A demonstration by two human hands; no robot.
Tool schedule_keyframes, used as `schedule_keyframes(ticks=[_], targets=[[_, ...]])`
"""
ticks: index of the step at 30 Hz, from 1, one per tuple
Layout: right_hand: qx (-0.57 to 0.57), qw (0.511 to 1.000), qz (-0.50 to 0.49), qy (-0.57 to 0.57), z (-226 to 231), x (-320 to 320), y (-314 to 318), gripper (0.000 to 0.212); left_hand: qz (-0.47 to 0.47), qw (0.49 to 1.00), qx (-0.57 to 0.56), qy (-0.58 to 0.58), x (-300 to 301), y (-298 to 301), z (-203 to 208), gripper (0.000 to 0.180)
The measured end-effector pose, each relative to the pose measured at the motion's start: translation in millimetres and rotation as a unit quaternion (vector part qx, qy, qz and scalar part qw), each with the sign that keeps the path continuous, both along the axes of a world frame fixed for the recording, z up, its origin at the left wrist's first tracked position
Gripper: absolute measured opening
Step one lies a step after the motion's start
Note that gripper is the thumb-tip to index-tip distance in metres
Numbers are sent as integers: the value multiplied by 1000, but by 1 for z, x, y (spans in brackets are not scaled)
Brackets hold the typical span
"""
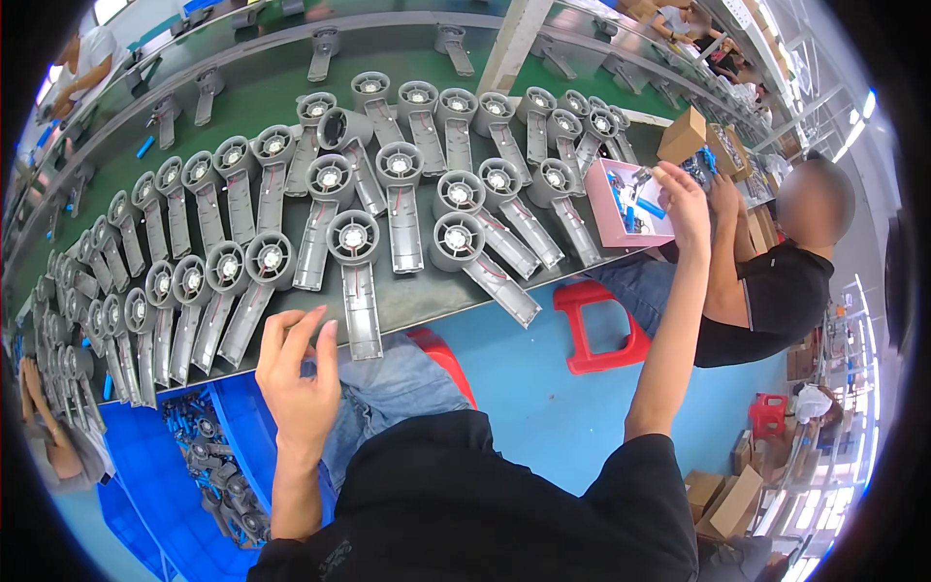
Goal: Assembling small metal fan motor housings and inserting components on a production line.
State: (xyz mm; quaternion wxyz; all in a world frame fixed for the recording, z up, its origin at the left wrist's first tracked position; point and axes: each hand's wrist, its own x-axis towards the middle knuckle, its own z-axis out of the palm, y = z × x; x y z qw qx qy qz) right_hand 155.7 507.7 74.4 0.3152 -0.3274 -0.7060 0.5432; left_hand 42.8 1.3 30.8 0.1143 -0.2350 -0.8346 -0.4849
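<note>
My left hand (299, 383) hovers at the table's near edge with fingers bent and apart, holding nothing. Nearest to it is a grey fan housing (364, 310) with a round ring and a long half-open handle, lying face up. My right hand (685, 202) reaches far out to the right, over a pink box (609, 209). Its thumb and fingers pinch a small silvery part (642, 178) just above the box; its exact kind is too small to tell. Blue cylinders (648, 208) and other small parts lie in the box.
Rows of similar grey housings (402, 223) cover the table (407, 291). A co-worker (776, 281) sits at the right, hands near cardboard boxes (683, 136). Below left are blue bins (155, 475) with parts. A red stool (603, 330) stands on the floor. A conveyor (262, 87) runs behind.
</note>
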Motion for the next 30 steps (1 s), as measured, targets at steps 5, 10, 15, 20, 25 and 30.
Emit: schedule_keyframes(ticks=[5,10,15,20,25,30], targets=[[-91,984,84,128,45,-7,-43,31,0,999,31,-11,-6,4,4,15],[-162,938,231,199,51,-31,-120,31,-107,987,119,0,-15,24,19,13],[-310,855,360,210,35,-61,-228,26,-235,906,309,-169,-22,57,17,38],[-360,807,445,144,-1,-80,-309,20,-220,807,463,-293,-17,50,4,31],[17,939,337,68,-31,-82,-326,18,-179,846,438,-245,-33,-9,6,24],[16,946,324,3,-50,-78,-319,17,-135,987,-59,62,-40,-17,1,18]])
